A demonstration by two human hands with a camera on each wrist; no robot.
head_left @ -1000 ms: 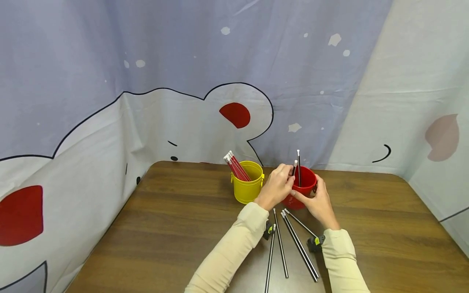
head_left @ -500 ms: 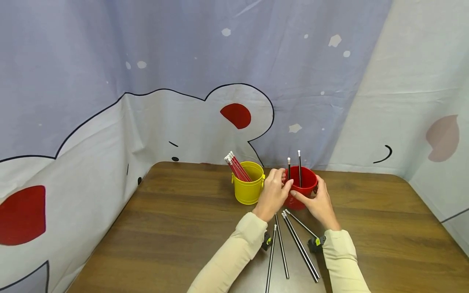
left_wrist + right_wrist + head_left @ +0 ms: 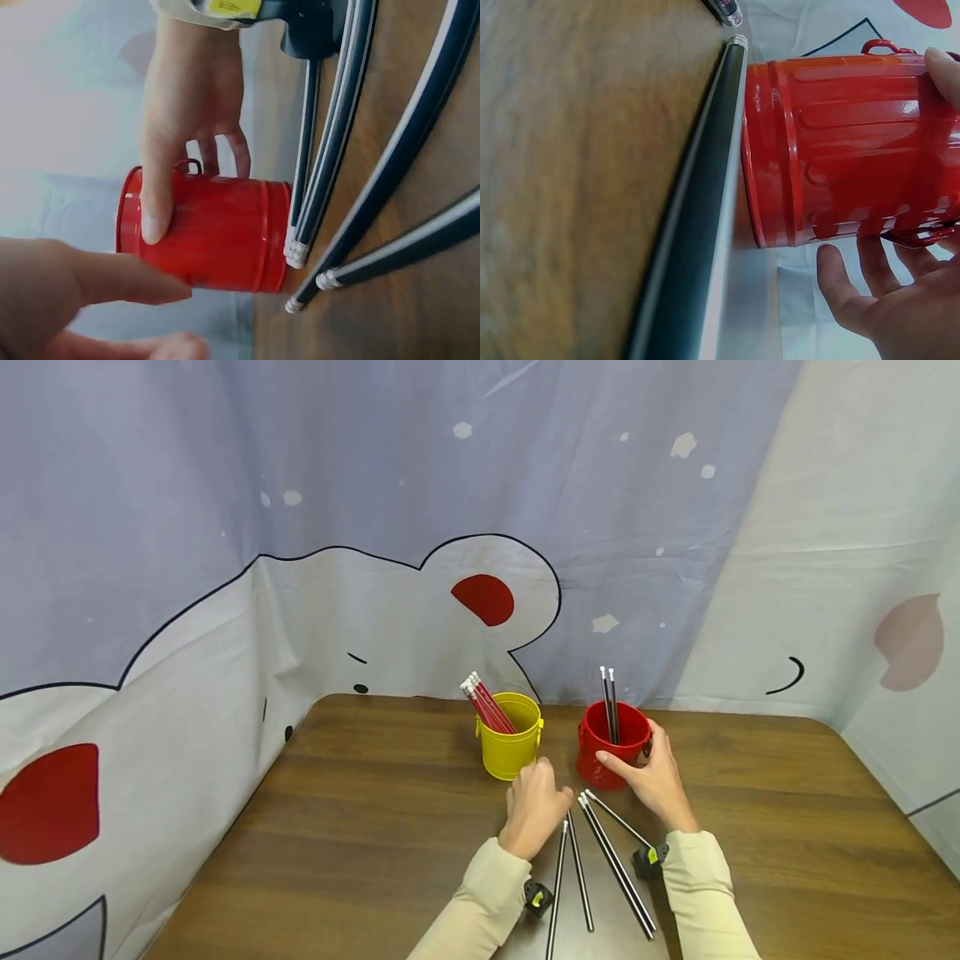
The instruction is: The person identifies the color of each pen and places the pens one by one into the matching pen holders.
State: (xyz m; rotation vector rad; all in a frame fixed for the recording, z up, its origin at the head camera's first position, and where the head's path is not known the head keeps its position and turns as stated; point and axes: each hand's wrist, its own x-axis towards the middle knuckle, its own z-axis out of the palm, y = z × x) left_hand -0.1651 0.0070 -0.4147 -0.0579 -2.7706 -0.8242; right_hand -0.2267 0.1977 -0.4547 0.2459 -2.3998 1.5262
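Observation:
My right hand (image 3: 656, 781) holds the red bucket (image 3: 591, 767), its thumb on the near side and its fingers at the right side by the handle. Two black pencils (image 3: 609, 702) with white erasers stand in that bucket. My left hand (image 3: 535, 806) is over the table, just left of several black pencils (image 3: 611, 860) that lie fanned out with their eraser ends toward the buckets. In the left wrist view, the left hand's thumb and fingers (image 3: 127, 277) are apart with nothing between them.
A yellow bucket (image 3: 504, 756) stands left of the red one and holds several red pencils (image 3: 489, 706) leaning left. Behind the wooden table (image 3: 360, 827) hangs a printed cloth (image 3: 375, 610). Each wrist wears a small black camera (image 3: 647, 862).
The left hand has let go of a black pencil, which now stands beside the other in the red bucket, and has drawn back toward the table pencils. The right hand stays on the bucket.

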